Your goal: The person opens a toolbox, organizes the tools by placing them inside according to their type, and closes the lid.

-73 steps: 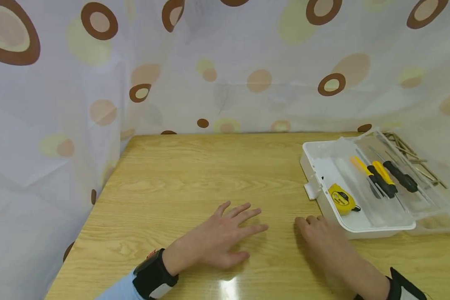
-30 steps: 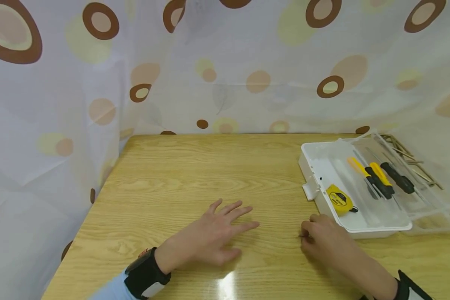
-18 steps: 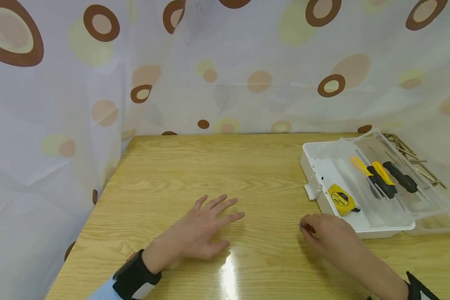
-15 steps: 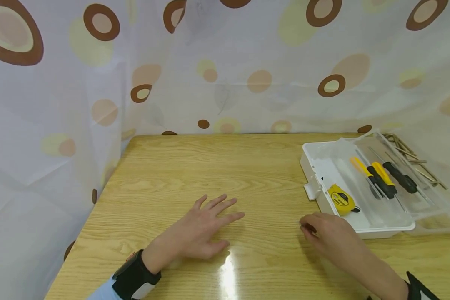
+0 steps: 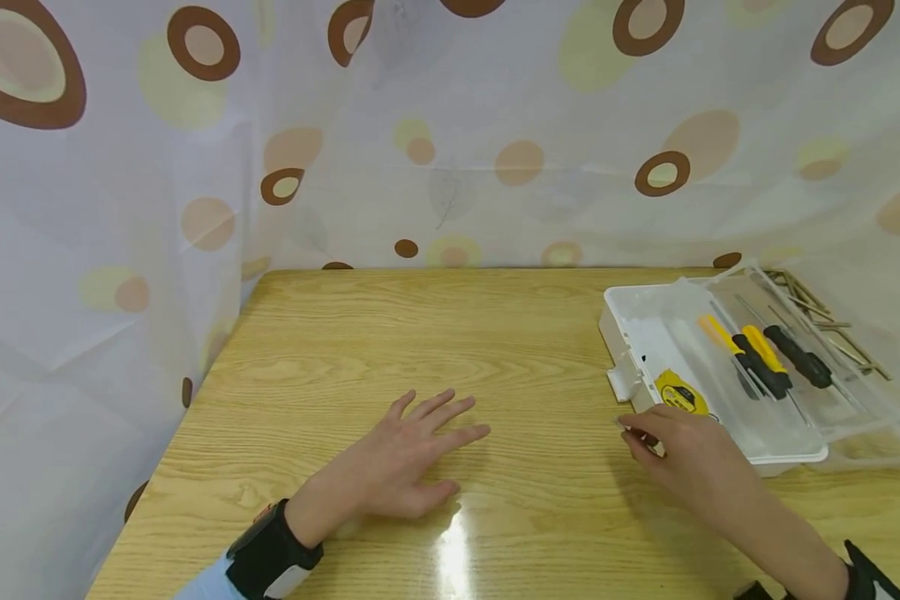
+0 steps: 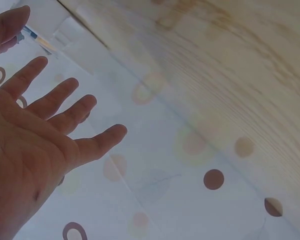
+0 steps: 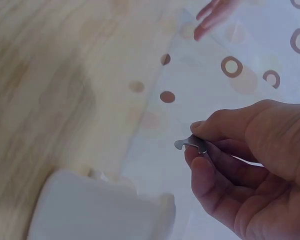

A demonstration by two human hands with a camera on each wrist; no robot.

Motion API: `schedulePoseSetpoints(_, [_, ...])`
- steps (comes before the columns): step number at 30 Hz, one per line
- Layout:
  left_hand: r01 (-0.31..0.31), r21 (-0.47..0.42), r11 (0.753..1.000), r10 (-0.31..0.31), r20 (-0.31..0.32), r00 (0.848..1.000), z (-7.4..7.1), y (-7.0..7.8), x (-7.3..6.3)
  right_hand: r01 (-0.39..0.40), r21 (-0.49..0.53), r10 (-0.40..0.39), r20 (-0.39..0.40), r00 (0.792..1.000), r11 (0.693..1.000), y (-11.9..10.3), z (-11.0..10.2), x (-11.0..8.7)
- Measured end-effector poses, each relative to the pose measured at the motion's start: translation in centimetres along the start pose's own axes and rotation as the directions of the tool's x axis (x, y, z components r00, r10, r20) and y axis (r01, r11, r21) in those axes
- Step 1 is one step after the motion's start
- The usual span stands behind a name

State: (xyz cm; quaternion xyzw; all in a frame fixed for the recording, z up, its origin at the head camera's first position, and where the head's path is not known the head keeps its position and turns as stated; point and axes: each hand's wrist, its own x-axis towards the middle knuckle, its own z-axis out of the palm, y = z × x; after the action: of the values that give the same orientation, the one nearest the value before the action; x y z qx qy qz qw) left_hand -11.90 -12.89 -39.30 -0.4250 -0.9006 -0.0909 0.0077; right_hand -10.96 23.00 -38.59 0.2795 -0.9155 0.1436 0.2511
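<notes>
In the head view my left hand (image 5: 401, 458) lies over the wooden table (image 5: 420, 333) with its fingers spread, holding nothing; the left wrist view shows its bare palm. My right hand (image 5: 693, 454) is at the near left corner of the white plastic box (image 5: 787, 460). Thumb and fingertips pinch a small flat grey metal piece (image 7: 194, 144). A rounded end and a notch show on it in the right wrist view; the rest is behind the fingers. Inside the box lies a yellow tape measure (image 5: 678, 392), its lower part covered by my right hand.
A clear hinged lid (image 5: 885, 425) stands open on the box's right. Several screwdrivers with yellow and black handles (image 5: 763, 348) show there, and brass-coloured rods (image 5: 862, 354) lie beyond. A spotted white curtain (image 5: 457, 125) closes off the table's back and left side.
My right hand has risen from the table and moved slightly right towards the box, with the metal piece pinched in its fingertips. Earlier the left hand slid left, and it now stays still.
</notes>
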Motion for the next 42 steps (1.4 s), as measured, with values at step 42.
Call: schedulePoseSetpoints(42, [-0.023,-0.004,1.000,0.023,-0.017,1.000,0.3,0.0,0.2,-0.153,-0.173,0.146,-0.057,0.988,0.973,7.1,-6.2,-0.6])
